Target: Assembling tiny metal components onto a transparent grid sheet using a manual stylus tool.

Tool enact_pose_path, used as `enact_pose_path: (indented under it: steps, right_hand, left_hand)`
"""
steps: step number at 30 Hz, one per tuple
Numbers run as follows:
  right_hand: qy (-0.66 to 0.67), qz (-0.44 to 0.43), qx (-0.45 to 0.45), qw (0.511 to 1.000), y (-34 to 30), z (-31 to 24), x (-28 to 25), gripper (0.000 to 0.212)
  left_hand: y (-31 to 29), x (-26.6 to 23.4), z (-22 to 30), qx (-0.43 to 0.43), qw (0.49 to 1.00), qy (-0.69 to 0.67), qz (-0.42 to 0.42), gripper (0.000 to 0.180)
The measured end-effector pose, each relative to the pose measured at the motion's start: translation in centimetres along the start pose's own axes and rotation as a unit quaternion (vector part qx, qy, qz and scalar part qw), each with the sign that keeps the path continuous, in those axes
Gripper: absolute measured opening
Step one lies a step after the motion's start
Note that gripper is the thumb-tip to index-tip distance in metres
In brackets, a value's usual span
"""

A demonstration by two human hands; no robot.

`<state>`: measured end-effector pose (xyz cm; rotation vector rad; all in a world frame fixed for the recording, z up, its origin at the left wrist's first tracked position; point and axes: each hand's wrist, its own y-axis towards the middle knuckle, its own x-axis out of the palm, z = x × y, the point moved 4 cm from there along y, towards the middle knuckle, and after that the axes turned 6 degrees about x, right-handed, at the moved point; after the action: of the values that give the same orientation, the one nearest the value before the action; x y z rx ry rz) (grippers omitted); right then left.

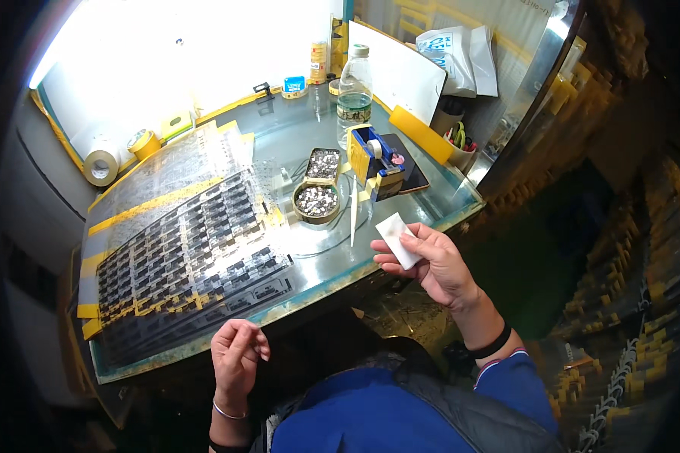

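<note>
In my right hand [438, 268], a flat white rectangular pad [397, 240], like a folded wipe, is held between thumb and fingers. The hand is just off the near right edge of the glass-topped table [317, 283]. My left hand [238, 351] hovers in front of the table's near edge, with thumb and fingers curled together; whatever is in the pinch, if anything, is hidden. Beyond that hand lies a clear film sheet [193, 238] with rows of black patterns. A slim white stick [353, 215] rests on the glass near my right hand.
Two containers of black and white bits, one round [316, 202] and one square [325, 163], stand mid-table. Behind them are a blue and yellow tape dispenser [378, 162] and a clear bottle [355, 83]. Tape rolls [100, 167] sit at the left; a pen cup [461, 155] stands right.
</note>
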<state>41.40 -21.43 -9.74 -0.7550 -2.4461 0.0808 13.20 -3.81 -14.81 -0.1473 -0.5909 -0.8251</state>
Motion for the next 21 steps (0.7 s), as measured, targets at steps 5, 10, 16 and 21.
enact_pose_path:
  steps: [5,10,16,21]
  right_hand:
    - [-0.015,-0.035,-0.009,0.999,0.3,0.8,1.0,0.028]
    - [-0.081,-0.041,-0.068,0.994,0.8,1.5,0.9,0.035]
    - [-0.029,-0.028,-0.062,0.997,0.5,0.8,1.1,0.039]
    - [-0.014,-0.05,-0.04,0.998,1.2,0.2,1.5,0.048]
  left_hand:
    - [-0.4,0.2,0.0,-0.011,0.996,0.083,0.014,0.011]
    - [0.0,0.4,-0.1,0.018,0.999,0.034,-0.029,0.013]
    - [-0.3,0.5,-0.1,0.026,0.999,0.004,-0.04,0.017]
    - [-0.2,0.6,-0.1,0.018,0.998,-0.046,-0.047,0.02]
